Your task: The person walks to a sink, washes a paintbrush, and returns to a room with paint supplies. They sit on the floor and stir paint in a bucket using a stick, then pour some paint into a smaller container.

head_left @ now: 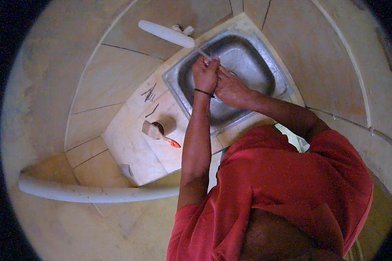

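Note:
My left hand (205,76), with a thin dark band at its wrist, is over the steel sink (248,69), its fingers curled. A thin stream of water (203,53) from the white tap (166,34) runs onto its fingertips. Against its side presses my right hand (234,90), with bent fingers that meet those of the left. Whether anything small is between the fingers is hidden. Both hands look wet.
On the pale counter (135,148) left of the sink, a paintbrush (160,133) with a red-tipped handle lies across a small round container (158,127). Several thin dark pieces (150,94) lie farther back. Tiled walls (117,74) enclose the corner.

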A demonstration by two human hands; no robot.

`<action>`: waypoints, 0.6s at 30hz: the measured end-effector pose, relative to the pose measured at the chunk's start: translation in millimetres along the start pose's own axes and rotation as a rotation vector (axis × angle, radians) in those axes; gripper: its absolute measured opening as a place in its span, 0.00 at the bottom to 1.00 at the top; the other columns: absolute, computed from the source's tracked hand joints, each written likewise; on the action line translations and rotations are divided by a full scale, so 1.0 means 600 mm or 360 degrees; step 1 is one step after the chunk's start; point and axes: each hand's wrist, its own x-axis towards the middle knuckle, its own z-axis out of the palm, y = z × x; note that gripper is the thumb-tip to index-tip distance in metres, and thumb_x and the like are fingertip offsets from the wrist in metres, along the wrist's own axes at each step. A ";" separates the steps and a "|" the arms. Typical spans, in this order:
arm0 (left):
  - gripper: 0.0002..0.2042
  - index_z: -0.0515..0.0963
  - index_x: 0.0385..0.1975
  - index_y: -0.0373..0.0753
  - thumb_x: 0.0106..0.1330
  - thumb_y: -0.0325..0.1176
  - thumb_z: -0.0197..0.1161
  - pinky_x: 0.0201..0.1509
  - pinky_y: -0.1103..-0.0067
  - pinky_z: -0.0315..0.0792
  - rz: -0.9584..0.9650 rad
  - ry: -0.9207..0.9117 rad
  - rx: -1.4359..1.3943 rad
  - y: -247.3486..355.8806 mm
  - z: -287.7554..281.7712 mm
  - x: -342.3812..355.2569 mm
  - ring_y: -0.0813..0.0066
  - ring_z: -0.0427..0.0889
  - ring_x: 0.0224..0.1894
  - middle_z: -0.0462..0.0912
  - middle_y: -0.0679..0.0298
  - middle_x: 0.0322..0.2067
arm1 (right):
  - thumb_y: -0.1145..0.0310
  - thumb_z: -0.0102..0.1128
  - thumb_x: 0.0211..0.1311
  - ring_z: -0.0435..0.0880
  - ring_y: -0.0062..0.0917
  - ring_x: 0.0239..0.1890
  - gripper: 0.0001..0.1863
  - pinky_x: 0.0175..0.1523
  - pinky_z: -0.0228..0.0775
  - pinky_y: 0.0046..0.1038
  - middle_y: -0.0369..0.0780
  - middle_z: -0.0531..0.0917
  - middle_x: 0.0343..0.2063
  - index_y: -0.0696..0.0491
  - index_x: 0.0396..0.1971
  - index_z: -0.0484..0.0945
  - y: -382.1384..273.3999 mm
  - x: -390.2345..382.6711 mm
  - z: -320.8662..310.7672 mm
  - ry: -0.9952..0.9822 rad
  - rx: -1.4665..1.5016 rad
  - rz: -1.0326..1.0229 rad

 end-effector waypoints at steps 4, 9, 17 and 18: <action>0.17 0.76 0.42 0.36 0.78 0.47 0.53 0.53 0.70 0.75 -0.0304 -0.0161 -0.1176 -0.066 -0.006 0.012 0.66 0.82 0.40 0.83 0.56 0.40 | 0.68 0.54 0.65 0.56 0.41 0.76 0.29 0.79 0.42 0.40 0.50 0.63 0.72 0.60 0.67 0.68 0.017 -0.006 0.005 0.0080 0.1215 0.0240; 0.36 0.47 0.77 0.44 0.78 0.60 0.40 0.75 0.68 0.53 -0.0214 -0.0093 -0.1396 -0.057 0.079 -0.029 0.63 0.54 0.76 0.55 0.59 0.75 | 0.55 0.48 0.75 0.54 0.33 0.77 0.30 0.79 0.41 0.36 0.43 0.59 0.75 0.55 0.71 0.65 0.016 0.037 0.020 0.0575 0.2470 0.0695; 0.28 0.67 0.66 0.37 0.77 0.53 0.46 0.66 0.65 0.66 -0.0325 -0.0299 -0.0196 -0.065 0.072 0.031 0.61 0.72 0.64 0.75 0.59 0.61 | 0.50 0.59 0.65 0.65 0.39 0.70 0.35 0.72 0.56 0.37 0.46 0.70 0.67 0.55 0.67 0.69 -0.004 0.108 0.012 0.0692 0.2204 0.1720; 0.27 0.67 0.66 0.37 0.76 0.51 0.47 0.67 0.64 0.65 -0.0226 -0.0335 0.0540 -0.105 0.072 0.052 0.59 0.71 0.65 0.75 0.57 0.61 | 0.51 0.61 0.62 0.68 0.40 0.68 0.35 0.70 0.60 0.37 0.46 0.72 0.65 0.55 0.65 0.70 -0.013 0.102 0.028 0.0662 0.1912 0.1564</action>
